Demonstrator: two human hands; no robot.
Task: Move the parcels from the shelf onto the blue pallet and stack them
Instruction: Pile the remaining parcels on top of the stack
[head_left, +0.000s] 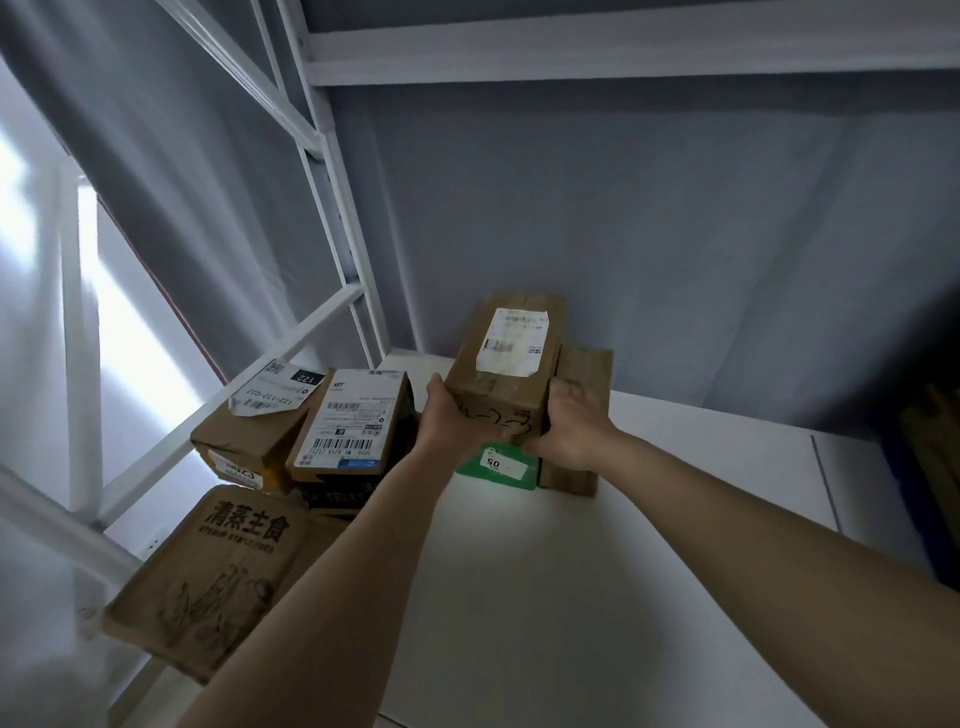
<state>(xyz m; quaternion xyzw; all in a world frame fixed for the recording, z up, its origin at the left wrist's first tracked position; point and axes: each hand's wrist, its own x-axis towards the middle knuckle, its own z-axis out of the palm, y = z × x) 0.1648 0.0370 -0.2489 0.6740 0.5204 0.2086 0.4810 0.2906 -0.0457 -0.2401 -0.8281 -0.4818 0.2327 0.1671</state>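
A brown cardboard parcel (506, 358) with a white shipping label on top sits at the back of the white shelf board (519, 571). My left hand (452, 415) grips its left side and my right hand (574, 421) grips its right side. It rests on a green parcel (498, 467) and another brown box (582, 415). To the left lie more parcels: one with a barcode label (350, 426), one with a peeling label (244, 436), and a large printed carton (218, 577). The blue pallet is out of view.
White metal shelf uprights (332, 218) and cross bars stand at the left, with an upper shelf beam (623, 57) overhead. A grey curtain hangs behind. Dark objects sit at the far right edge (930, 467). Bright light comes from the left.
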